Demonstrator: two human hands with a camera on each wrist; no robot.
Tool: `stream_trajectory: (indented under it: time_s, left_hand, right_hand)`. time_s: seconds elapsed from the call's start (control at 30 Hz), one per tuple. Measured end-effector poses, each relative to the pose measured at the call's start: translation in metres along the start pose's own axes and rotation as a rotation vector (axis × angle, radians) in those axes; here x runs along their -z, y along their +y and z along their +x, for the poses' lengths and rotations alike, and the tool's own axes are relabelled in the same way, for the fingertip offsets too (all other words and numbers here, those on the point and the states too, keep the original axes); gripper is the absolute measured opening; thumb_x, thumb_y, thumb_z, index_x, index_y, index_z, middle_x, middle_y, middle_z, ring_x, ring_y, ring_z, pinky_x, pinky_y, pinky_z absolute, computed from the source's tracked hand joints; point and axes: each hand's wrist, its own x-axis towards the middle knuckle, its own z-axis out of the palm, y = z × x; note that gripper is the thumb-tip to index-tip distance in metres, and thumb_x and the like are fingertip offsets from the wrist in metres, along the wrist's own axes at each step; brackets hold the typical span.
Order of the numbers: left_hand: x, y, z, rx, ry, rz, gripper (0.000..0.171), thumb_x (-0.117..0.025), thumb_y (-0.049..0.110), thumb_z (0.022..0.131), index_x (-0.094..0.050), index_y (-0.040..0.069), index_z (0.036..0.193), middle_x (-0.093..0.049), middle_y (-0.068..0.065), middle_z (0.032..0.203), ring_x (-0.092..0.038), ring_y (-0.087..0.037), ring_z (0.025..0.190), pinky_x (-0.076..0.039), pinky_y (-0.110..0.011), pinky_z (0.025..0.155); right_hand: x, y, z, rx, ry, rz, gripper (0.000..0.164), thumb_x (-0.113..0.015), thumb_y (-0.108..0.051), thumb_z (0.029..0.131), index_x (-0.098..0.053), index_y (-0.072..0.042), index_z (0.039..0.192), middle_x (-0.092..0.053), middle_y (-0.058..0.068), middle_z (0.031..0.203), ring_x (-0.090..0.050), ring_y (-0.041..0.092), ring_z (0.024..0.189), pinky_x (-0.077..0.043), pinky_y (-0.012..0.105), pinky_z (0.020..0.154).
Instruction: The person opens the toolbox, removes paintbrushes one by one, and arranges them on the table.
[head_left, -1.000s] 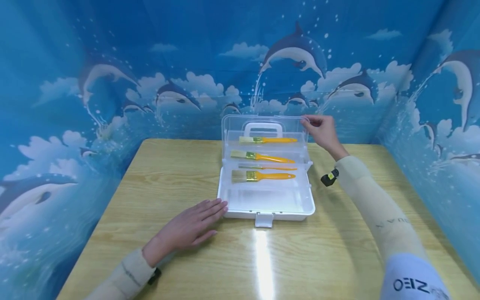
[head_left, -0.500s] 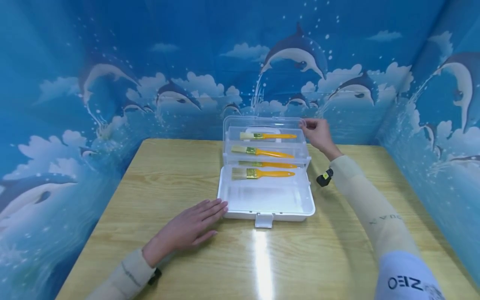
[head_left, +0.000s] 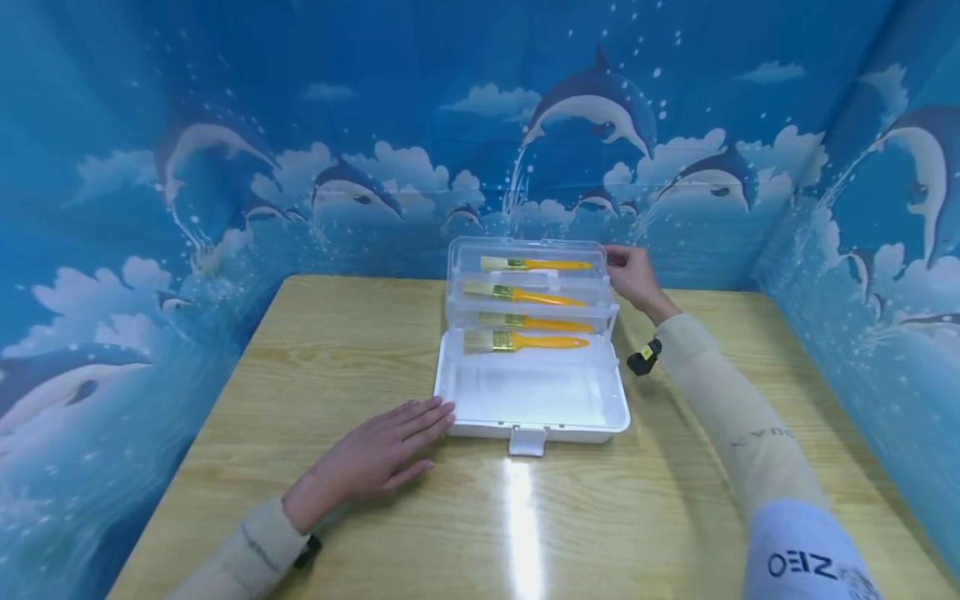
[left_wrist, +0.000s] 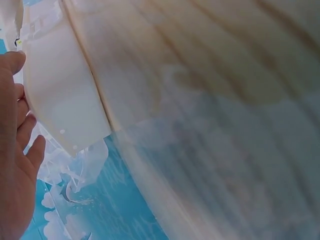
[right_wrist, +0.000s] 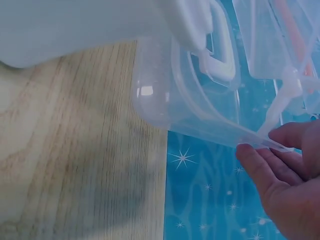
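Note:
A white plastic storage box point(head_left: 525, 396) lies open, its clear lid point(right_wrist: 200, 122) tipped back behind it. Stepped translucent trays point(head_left: 459, 318) join lid and base. Several paintbrushes with orange handles lie across them: a narrow upper brush point(head_left: 558, 265), a brush point(head_left: 543, 297) below it, and a wide lower brush point(head_left: 551, 342). My right hand point(head_left: 633, 275) pinches the lid's right edge between thumb and fingers, as the right wrist view shows. My left hand point(head_left: 378, 450) lies flat, straight fingertips at the box's front left corner.
The box stands on a wood-grain table point(head_left: 337, 350). A white latch point(head_left: 527, 442) hangs open at its front. Blue dolphin-print curtain point(head_left: 375, 83) rises close behind the table and along both sides. The lid's white handle point(right_wrist: 220, 70) shows in the right wrist view.
My right hand has moved slightly down with the lid, which tips further back. The trays and their brushes have shifted backward with it. My left hand has stayed at the box's corner.

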Motion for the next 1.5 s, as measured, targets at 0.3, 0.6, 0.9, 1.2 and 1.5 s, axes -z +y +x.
stream_trajectory:
  time_s: [0.3,0.6,0.9,1.2,1.5]
  left_hand:
    - [0.003,-0.001,0.0,0.009,-0.003,-0.018,0.06,-0.048,0.039,0.107,-0.036,0.009,0.158,-0.033,-0.005,0.166,-0.034,-0.025,0.151,-0.032,-0.041,0.123]
    - [0.001,-0.001,0.0,-0.002,0.034,0.012,0.06,-0.049,0.04,0.107,-0.039,0.009,0.157,-0.035,-0.006,0.164,-0.036,-0.026,0.15,-0.035,-0.042,0.122]
    - [0.001,-0.001,-0.001,0.009,0.007,-0.012,0.061,-0.05,0.039,0.106,-0.037,0.01,0.158,-0.033,-0.004,0.165,-0.034,-0.025,0.151,-0.034,-0.041,0.122]
    - [0.001,-0.001,-0.001,0.018,0.0,-0.025,0.06,-0.049,0.039,0.107,-0.036,0.011,0.158,-0.032,-0.004,0.165,-0.034,-0.024,0.151,-0.034,-0.042,0.122]
    - [0.001,-0.001,0.0,0.007,0.012,-0.02,0.062,-0.052,0.039,0.106,-0.036,0.011,0.158,-0.033,-0.003,0.165,-0.034,-0.023,0.151,-0.035,-0.041,0.122]
  right_hand:
    - [-0.006,0.012,0.007,-0.059,-0.133,0.079,0.054,-0.056,-0.007,0.102,-0.04,0.0,0.154,-0.048,0.026,0.152,-0.05,0.041,0.137,-0.051,0.05,0.109]
    - [-0.011,0.021,0.007,-0.083,-0.138,0.085,0.054,-0.051,-0.009,0.104,-0.036,0.005,0.154,-0.046,0.03,0.151,-0.049,0.043,0.137,-0.05,0.049,0.111]
    - [-0.015,0.024,0.005,-0.126,-0.161,0.073,0.053,-0.05,-0.009,0.105,-0.036,0.006,0.154,-0.047,0.031,0.15,-0.049,0.044,0.137,-0.047,0.052,0.112]
    - [-0.017,0.029,0.005,-0.115,-0.153,0.067,0.051,-0.047,-0.008,0.105,-0.036,0.008,0.152,-0.046,0.033,0.15,-0.049,0.045,0.137,-0.049,0.048,0.111]
    - [-0.018,0.038,0.002,-0.091,-0.178,0.097,0.051,-0.045,-0.005,0.105,-0.033,0.009,0.153,-0.042,0.033,0.152,-0.046,0.045,0.14,-0.046,0.049,0.113]
